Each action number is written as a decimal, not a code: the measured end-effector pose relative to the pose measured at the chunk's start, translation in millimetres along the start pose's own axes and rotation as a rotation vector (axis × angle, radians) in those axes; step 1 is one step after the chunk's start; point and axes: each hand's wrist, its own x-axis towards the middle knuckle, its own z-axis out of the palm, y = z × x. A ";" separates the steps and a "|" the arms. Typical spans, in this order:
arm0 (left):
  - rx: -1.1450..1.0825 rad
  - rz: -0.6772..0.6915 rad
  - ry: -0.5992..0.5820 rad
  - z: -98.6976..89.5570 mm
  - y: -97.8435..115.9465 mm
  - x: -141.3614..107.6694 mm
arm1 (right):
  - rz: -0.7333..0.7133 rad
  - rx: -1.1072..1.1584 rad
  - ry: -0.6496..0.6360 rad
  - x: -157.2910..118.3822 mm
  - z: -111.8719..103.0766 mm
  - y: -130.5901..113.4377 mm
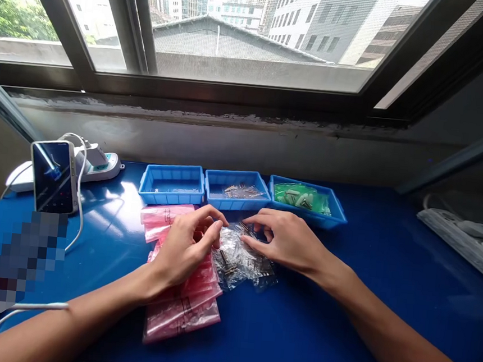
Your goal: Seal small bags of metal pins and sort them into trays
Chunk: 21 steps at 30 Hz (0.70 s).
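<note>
My left hand (189, 244) hovers over a stack of pink plastic bags (183, 314), thumb and forefinger apart and the other fingers curled under. Nothing shows between its fingertips. Across from it, my right hand (287, 238) is at the clear plastic bags (235, 253), which hold small metal pins. Its thumb and forefinger are spread, with no thing gripped between them; whether the tips touch the plastic I cannot tell. The clear bags lie in a loose pile just right of the pink ones.
Three blue trays stand behind my hands: a left tray (171, 202) with a few thin pieces, a middle tray (237, 205) with metal pins, a right tray (327, 216) with green bags. A phone (54, 179) and power strip (103, 169) are left, another strip (460, 234) right.
</note>
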 end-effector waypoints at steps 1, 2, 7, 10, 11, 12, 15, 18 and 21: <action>0.006 0.000 -0.002 -0.1 0.2 0.1 | -0.008 -0.011 0.004 0.2 0.9 0.5; 0.011 0.000 -0.004 -0.1 0.3 0.1 | -0.012 -0.007 0.014 0.4 1.3 0.9; 0.016 0.003 0.021 0.9 1.5 0.7 | 0.022 0.194 0.148 0.3 -2.7 0.6; -0.006 -0.032 0.042 1.5 1.2 1.2 | 0.100 0.459 0.202 -0.4 -4.5 -2.6; -0.018 -0.047 0.045 1.6 0.6 1.3 | 0.123 0.553 0.211 -0.6 -4.2 -4.1; -0.029 -0.060 0.044 1.6 -0.1 1.4 | 0.140 0.640 0.216 -0.7 -3.6 -5.6; -0.042 -0.069 0.039 1.4 -2.4 1.8 | 0.155 0.841 0.234 -0.6 -0.8 -9.5; -0.051 -0.061 0.032 1.1 -3.8 1.9 | 0.143 0.981 0.226 0.0 1.5 -12.4; -0.053 -0.056 0.022 1.4 -3.9 1.8 | 0.134 1.059 0.195 0.1 3.7 -16.4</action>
